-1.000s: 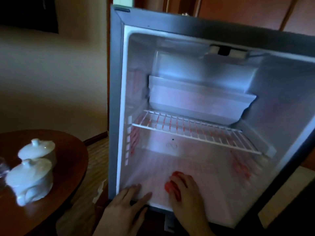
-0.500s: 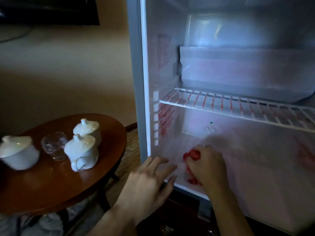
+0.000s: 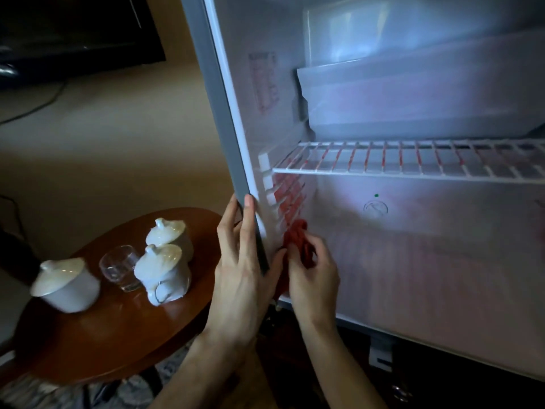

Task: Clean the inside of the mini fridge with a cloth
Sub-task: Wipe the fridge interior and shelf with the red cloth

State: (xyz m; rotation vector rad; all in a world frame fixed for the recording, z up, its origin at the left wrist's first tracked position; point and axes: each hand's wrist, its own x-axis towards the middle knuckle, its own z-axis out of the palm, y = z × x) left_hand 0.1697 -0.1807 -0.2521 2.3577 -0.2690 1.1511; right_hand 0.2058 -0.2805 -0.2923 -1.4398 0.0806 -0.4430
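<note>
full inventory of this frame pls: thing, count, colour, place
fridge: 1, grey frame, white inside, open, fills the right
wire shelf: 1, white, across the fridge's middle
tray: 1, translucent white, above the wire shelf
cloth: 1, red, against the fridge's lower left inner wall
table: 1, brown wood, round, lower left
lidded cups: 3, white, on the table
glass: 1, clear, on the table among the cups
screen: 1, black, top left by the wall
left hand: 1, fingers curled round the fridge's left front edge
right hand: 1, grip on the cloth inside the fridge
</note>
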